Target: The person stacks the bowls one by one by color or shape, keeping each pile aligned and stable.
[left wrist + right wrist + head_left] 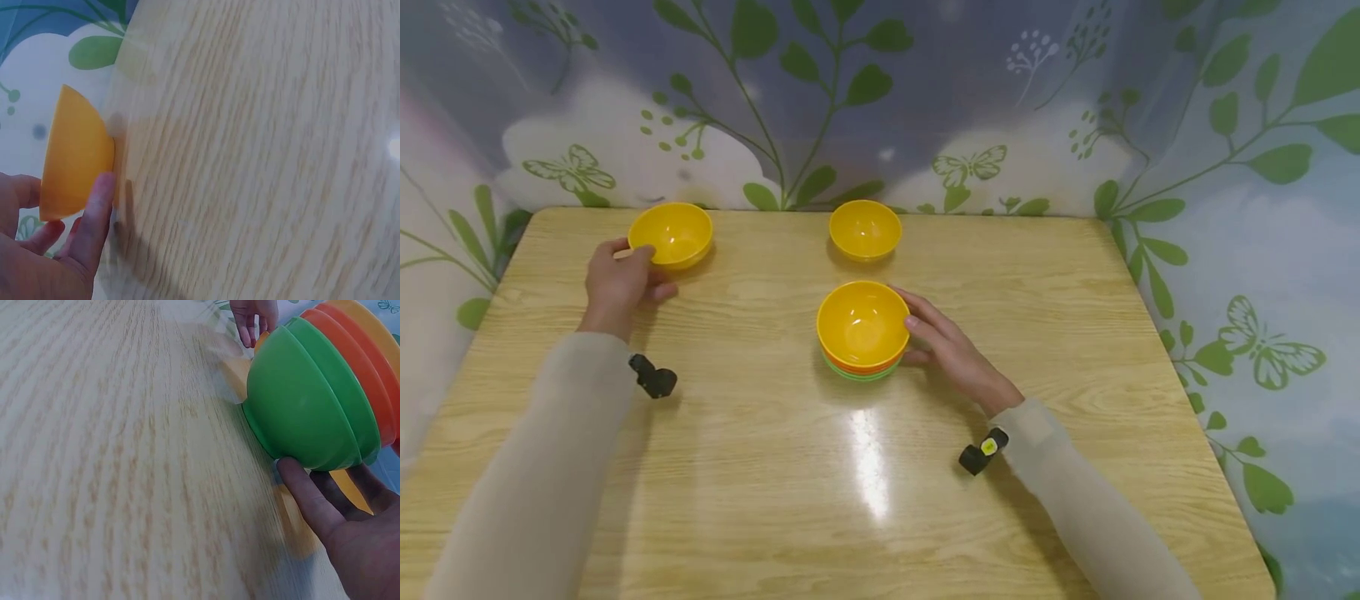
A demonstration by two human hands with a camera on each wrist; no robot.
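At the table's far left, my left hand (617, 283) holds a yellow bowl (672, 236) by its near-left side, thumb at the rim. In the left wrist view the bowl (78, 156) shows side-on, with fingers on its wall and under it. My right hand (955, 350) holds the right side of a stack of nested bowls (862, 329) near mid-table. A yellow bowl tops this stack; the right wrist view shows orange below it and green bowls (306, 394) at the bottom, fingers against the lower wall. Another yellow bowl (865, 230) stands behind the stack.
The wood-grain table (760, 467) ends at the back against a wall covering (880, 108) printed with leaves and butterflies. A similar covering (1262, 275) runs along the right side. Small black cameras (652, 377) are strapped at both wrists.
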